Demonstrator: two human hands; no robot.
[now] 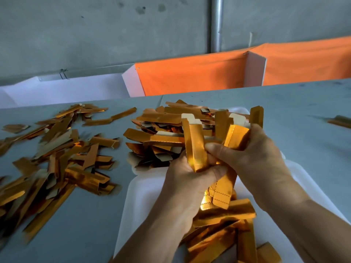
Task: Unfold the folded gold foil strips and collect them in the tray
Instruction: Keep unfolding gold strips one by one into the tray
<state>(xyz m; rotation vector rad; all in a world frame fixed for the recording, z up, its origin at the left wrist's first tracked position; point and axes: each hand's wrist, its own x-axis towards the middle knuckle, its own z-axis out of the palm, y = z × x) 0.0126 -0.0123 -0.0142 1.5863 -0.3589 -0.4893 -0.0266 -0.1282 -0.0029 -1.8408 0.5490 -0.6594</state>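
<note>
Fingers of both hands, left (pixel 187 179) and right (pixel 252 149), curl round a bunch of strips (pixel 195 147) above the tray (pixel 136 202). Its near end holds some; a big pile (pixel 57 164) waits along the table's (pixel 303 103) left edge, so I judge much remains

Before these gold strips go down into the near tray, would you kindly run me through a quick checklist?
1. Left hand grips a strip: ok.
2. Right hand holds strips: ok.
3. Hands are over the near tray: ok.
4. Near tray has bare space on its left: ok.
5. Held strips fully unfolded: cannot tell, blurred.
6. Loose pile left on the table: not ok, work remains.
</note>
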